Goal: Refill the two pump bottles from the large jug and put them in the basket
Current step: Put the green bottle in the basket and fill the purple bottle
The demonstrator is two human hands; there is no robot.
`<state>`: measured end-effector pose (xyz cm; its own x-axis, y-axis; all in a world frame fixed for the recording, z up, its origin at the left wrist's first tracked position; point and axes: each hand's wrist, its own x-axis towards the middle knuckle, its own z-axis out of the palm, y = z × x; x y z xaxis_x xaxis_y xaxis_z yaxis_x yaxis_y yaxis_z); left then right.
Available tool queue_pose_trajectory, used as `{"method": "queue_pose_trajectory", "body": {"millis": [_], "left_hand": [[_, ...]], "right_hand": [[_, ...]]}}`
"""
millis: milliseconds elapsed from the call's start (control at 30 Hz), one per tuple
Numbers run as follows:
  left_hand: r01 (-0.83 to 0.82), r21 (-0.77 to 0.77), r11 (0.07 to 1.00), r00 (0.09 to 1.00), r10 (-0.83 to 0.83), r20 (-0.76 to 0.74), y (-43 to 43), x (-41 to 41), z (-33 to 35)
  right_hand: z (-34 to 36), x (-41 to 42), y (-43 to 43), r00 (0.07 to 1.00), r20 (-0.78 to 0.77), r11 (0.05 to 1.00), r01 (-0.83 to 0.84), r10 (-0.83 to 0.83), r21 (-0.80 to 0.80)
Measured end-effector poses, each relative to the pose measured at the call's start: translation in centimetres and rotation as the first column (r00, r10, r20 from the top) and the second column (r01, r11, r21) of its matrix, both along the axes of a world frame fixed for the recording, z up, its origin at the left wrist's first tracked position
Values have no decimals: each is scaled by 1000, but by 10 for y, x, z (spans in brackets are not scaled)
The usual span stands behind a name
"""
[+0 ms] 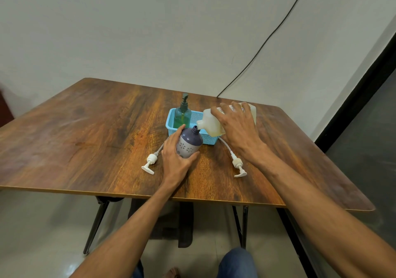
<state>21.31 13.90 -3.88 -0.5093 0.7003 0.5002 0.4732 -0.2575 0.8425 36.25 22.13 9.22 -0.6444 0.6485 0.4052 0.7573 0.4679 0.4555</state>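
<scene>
My left hand (pixel 175 155) grips a purple bottle with a white flowered base (pixel 189 142), tilted toward the right with its neck uncapped. My right hand (pixel 237 125) holds the large translucent jug (pixel 211 123) tipped on its side, its spout right above the purple bottle's mouth. A green pump bottle (pixel 182 114) with its dark pump on stands upright in the left end of the blue basket (pixel 171 119). Two white pump heads with tubes lie on the table, one (pixel 150 163) left of my left hand, the other (pixel 237 164) under my right wrist.
The wooden table (pixel 85 132) stands against a pale wall, with its front edge close to me. A black cable (pixel 267 37) runs down the wall behind the basket. A dark panel (pixel 364 89) lies to the right of the table.
</scene>
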Motion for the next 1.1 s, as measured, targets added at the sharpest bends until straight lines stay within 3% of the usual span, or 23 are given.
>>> {"method": "queue_pose_trajectory", "body": {"millis": [1100], "left_hand": [[-3, 17, 1000, 1000, 3, 1, 1, 0, 2]], "right_hand": [[3, -1, 0, 1000, 6, 1000, -5, 5, 16]]}}
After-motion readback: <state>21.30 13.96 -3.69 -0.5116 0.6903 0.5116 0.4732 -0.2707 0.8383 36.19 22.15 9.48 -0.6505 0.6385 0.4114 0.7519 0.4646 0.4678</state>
